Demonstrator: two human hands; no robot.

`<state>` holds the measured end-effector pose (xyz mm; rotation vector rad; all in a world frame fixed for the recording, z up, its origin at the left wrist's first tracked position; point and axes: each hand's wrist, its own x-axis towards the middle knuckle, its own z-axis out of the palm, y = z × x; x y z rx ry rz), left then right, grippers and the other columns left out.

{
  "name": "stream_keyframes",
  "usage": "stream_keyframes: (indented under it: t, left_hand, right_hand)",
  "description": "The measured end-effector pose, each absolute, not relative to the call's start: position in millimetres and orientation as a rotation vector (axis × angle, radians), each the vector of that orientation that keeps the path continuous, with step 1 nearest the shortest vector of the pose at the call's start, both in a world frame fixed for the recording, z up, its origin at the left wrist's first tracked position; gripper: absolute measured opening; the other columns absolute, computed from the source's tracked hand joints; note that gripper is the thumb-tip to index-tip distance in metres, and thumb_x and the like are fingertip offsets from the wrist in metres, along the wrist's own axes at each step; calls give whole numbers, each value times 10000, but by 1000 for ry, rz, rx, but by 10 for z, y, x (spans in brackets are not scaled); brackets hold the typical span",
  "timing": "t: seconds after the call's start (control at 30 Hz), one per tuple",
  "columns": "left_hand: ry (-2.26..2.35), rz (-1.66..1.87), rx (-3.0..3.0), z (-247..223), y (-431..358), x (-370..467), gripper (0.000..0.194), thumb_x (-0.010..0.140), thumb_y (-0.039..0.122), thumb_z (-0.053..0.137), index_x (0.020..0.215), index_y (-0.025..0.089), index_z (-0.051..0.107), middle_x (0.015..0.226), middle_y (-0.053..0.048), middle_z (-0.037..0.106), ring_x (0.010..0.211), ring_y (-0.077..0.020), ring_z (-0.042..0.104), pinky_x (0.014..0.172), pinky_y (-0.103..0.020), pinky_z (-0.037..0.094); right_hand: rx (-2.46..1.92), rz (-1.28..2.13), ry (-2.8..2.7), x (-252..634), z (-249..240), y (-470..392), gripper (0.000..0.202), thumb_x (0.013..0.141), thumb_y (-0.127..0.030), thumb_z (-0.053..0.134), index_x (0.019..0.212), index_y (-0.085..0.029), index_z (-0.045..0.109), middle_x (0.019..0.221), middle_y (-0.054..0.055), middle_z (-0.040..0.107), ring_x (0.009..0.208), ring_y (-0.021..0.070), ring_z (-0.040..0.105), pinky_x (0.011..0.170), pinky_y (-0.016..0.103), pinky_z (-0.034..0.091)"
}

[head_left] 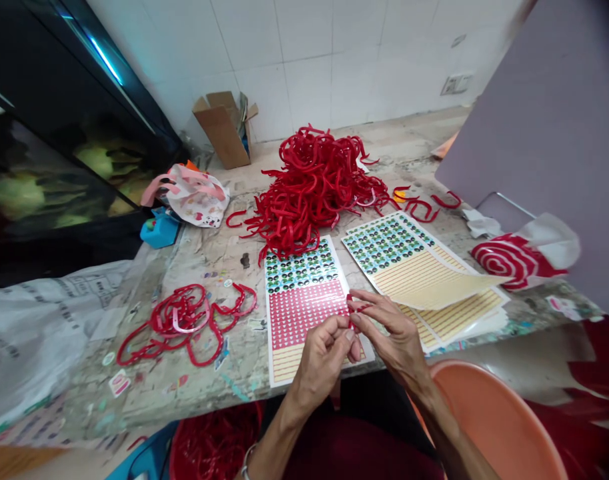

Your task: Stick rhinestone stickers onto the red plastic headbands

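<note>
Both hands meet over the right edge of a sticker sheet (304, 313) printed with green and black ovals, small hearts on pink and yellow stripes. My left hand (324, 357) is closed in a pinch. My right hand (392, 333) comes from the other side, its fingers bent around a narrow red band (352, 302). Much of this band is hidden by the fingers, but both hands appear to grip it. Just beyond the sheet rises a large tangled heap of red curved bands (314, 187), some lying over its top edge.
A linked red bunch (197, 327) lies on the left. More sticker sheets (399, 247) are stacked on the right, the top one curling. Behind stand a cardboard box (224, 133) and a white bag (199, 200). An orange basin (499, 413) sits below the table's right side.
</note>
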<state>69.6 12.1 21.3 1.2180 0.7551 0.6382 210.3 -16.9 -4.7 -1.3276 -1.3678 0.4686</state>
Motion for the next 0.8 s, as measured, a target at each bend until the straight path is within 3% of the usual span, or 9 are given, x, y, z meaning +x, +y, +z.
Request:
stream_keyframes:
  t: [0.17, 0.33, 0.57, 0.8]
  left_hand:
    - [717, 670, 1233, 164, 94, 650, 194, 849, 313, 503, 848, 132, 573, 610, -4, 558, 578, -112, 485, 610, -229, 393]
    - [672, 671, 1223, 129, 73, 631, 186, 851, 283, 500, 873, 119, 586, 633, -19, 580, 610, -126, 519, 649, -254, 418]
    - [645, 677, 1199, 101, 66, 659, 190, 864, 254, 485, 948, 117, 586, 685, -23, 572, 673, -135, 531, 704, -273, 425]
    - [680, 697, 1214, 104, 52, 659, 191, 861, 264, 493, 926, 112, 589, 658, -21, 576, 637, -127, 526, 658, -252, 425]
  right_hand:
    - [-1387, 704, -1263, 2157, -76, -172, 640, 745, -273, 669, 1328, -268, 404, 1325, 86, 480, 1189, 244, 474, 981, 440, 422]
    - [-1192, 1019, -1173, 2174, -79, -178, 542, 755, -254, 663, 1263, -250, 472, 1248, 83, 544, 1114, 217, 541, 944, 387, 471]
    - [-1159, 1054, -1097, 2125, -99, -195, 535, 704, -239, 708, 1207, -243, 526, 1115, 65, 597, 995, 201, 600, 885, 366, 510]
    - [-1103, 1066, -1029, 2088, -107, -174, 475, 722, -239, 692, 1171, -237, 539, 1003, 54, 621, 926, 178, 608, 837, 343, 526]
